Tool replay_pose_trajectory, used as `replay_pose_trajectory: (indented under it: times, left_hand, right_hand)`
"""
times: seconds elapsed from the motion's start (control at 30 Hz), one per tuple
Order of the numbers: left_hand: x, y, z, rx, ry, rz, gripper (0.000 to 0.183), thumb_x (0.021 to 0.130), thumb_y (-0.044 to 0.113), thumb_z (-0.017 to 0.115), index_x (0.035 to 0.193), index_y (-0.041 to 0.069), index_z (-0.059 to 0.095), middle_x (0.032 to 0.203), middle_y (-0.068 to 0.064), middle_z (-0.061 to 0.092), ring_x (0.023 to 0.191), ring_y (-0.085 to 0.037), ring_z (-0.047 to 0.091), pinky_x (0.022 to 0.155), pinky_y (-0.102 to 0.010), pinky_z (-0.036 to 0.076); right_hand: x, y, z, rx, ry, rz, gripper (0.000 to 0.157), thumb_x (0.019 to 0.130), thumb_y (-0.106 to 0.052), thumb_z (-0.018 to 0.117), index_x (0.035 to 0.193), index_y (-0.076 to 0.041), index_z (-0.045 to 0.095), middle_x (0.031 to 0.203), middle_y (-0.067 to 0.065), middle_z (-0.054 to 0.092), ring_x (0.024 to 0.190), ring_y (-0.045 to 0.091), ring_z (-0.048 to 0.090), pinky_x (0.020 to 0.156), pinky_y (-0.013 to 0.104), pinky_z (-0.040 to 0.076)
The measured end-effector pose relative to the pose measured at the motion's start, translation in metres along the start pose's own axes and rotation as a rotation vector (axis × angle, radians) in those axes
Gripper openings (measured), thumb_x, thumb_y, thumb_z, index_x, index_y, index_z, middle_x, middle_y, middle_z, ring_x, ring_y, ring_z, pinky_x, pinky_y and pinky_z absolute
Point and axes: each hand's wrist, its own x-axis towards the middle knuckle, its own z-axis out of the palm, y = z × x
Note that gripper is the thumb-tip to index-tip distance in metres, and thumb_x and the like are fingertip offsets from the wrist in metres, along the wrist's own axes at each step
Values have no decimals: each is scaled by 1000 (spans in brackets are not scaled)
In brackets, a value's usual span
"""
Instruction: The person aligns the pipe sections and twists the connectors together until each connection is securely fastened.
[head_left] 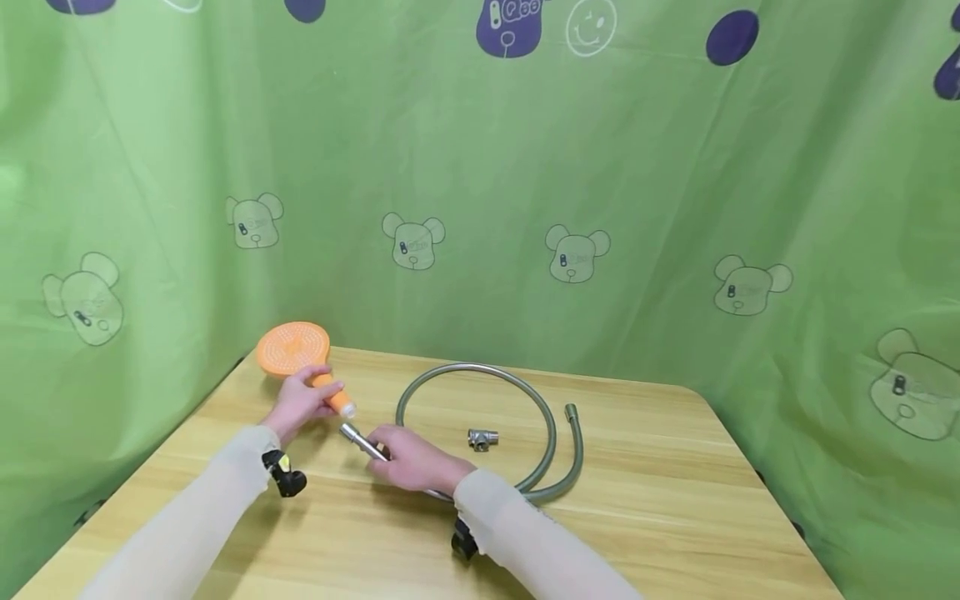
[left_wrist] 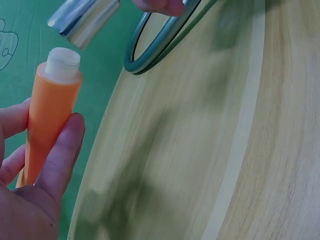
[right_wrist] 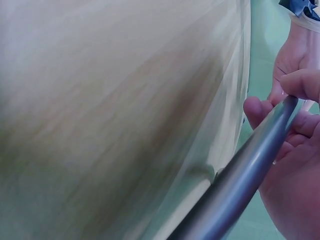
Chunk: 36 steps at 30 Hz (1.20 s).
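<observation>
While the left hand (head_left: 300, 402) grips the orange shower head (head_left: 293, 350) by its handle, the right hand (head_left: 414, 461) pinches the hose (head_left: 551, 433) behind its metal nut (head_left: 352, 432).
Near the surface's (head_left: 660, 500) left rear corner, both ends meet nearly in line, seemingly for joining. Only the left wrist view shows the handle's white thread (left_wrist: 63, 59) just apart from the nut. A fitting (head_left: 482, 438) lies inside the hose loop.

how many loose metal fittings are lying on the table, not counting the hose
1: a small tee-shaped metal fitting lies on the table inside the loop of the hose, right of the right hand. Others may be hidden behind the arms.
</observation>
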Motion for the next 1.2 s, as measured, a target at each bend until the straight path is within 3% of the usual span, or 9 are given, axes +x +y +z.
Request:
replay_pose_trajectory:
  times: [0.43, 0.6, 0.87, 1.2]
  left_hand:
    - [-1, 4, 0, 36, 11, 23, 67, 96, 11, 67, 152, -3, 33, 126, -32, 52, 74, -15, 70, 75, -30, 62]
    - [-3, 6, 0, 35, 9, 32, 66, 97, 11, 66, 152, -3, 33, 125, -32, 53, 74, -15, 71, 75, -30, 62]
    - [-6, 7, 1, 64, 21, 55, 66, 98, 13, 66, 153, -3, 32, 126, -33, 52, 74, -14, 71, 75, -28, 62]
    - [-9, 5, 0, 97, 47, 55, 66, 97, 15, 67, 152, -2, 35, 129, -31, 50, 74, -12, 69, 74, -27, 62]
  right_hand:
    - [2, 0, -5, 72, 59, 14, 23, 90, -6, 65, 113, -6, 63, 100, 2, 64, 86, 3, 55, 74, 17, 49]
    - [3, -3, -7, 98, 63, 20, 22, 90, -5, 66, 111, -5, 64, 91, -4, 63, 80, 3, 54, 72, 18, 48]
    - [4, -5, -10, 121, 73, 36, 35, 88, 0, 64, 122, -1, 62, 85, -6, 58, 75, 3, 51, 68, 17, 47]
    - [4, -8, -10, 187, 92, 89, 29, 94, -8, 66, 121, -3, 62, 80, -5, 57, 65, 5, 49, 58, 20, 47]
